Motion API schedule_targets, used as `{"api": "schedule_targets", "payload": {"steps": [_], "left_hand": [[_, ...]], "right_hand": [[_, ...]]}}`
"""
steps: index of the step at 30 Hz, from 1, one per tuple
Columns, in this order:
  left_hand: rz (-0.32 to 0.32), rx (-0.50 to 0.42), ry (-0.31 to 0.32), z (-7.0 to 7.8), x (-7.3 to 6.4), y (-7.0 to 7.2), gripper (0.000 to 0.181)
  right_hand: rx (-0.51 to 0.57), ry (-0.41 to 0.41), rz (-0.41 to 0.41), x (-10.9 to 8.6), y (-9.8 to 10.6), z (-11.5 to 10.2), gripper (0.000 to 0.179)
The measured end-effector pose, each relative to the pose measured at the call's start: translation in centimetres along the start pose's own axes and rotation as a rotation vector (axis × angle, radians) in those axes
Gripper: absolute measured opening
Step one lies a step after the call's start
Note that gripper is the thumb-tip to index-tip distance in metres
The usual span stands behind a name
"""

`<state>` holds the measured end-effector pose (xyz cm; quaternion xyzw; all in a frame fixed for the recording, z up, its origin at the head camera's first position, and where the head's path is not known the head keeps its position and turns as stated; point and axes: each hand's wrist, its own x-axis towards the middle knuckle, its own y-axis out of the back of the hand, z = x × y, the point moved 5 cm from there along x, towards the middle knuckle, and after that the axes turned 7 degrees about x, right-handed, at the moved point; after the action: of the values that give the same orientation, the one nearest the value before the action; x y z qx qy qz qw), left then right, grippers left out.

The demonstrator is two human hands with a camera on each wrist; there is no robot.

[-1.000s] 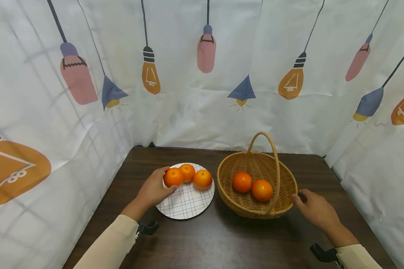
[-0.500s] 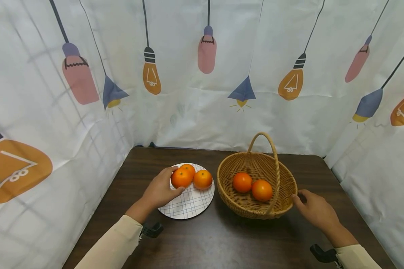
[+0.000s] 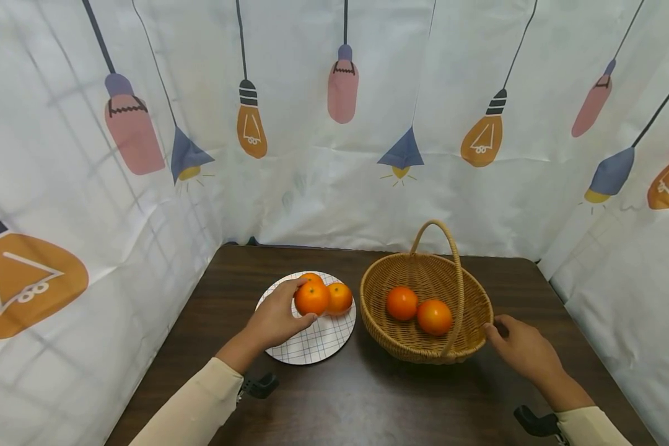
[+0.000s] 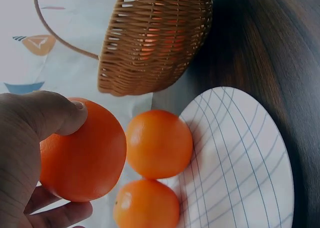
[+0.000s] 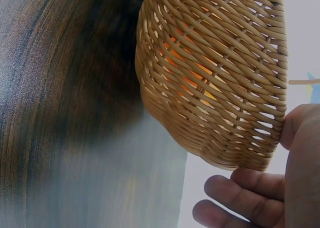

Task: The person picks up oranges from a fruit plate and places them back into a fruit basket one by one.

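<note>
An orange [image 3: 312, 299] is gripped by my left hand [image 3: 275, 317], raised over the white grid-patterned plate [image 3: 311, 342]. In the left wrist view the thumb presses the top of this orange, with fingers below and behind it. Two more oranges lie on the plate: one at its right [image 3: 341, 300], another at the back [image 3: 310, 277], partly hidden. To the right stands a wicker basket [image 3: 387, 337] with an arched handle, holding two oranges [image 3: 402, 303]. My right hand [image 3: 526, 348] pinches the basket's right rim, thumb on the rim and fingers outside, as the right wrist view shows.
The basket handle [image 3: 458, 291] rises over the basket's right part. Everything stands on a dark wood table [image 3: 334, 402]. White curtains [image 3: 323, 204] printed with lamps close in the back and both sides. A narrow strip of table separates plate and basket.
My left hand has carried its orange from the plate's left side up and rightward, now in front of the other plate oranges. The right hand and basket have stayed put.
</note>
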<state>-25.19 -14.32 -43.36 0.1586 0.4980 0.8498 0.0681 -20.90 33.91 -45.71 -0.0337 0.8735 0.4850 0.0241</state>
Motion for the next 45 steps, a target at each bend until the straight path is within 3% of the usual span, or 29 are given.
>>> {"api": "schedule_targets", "payload": {"steps": [18, 28, 45], "left_hand": [[0.025, -0.019, -0.067, 2.3, 0.9, -0.1, 0.075], [-0.002, -0.034, -0.059, 3.5, 1.3, -0.2, 0.074], [0.007, -0.049, -0.082, 5.1, 1.6, -0.1, 0.081]], "right_hand": [[-0.002, 0.008, 0.019, 0.1, -0.1, 0.2, 0.071], [0.009, -0.008, 0.008, 0.0, 0.0, -0.1, 0.072], [0.0, 0.0, 0.014, 0.0, -0.1, 0.1, 0.072]]}}
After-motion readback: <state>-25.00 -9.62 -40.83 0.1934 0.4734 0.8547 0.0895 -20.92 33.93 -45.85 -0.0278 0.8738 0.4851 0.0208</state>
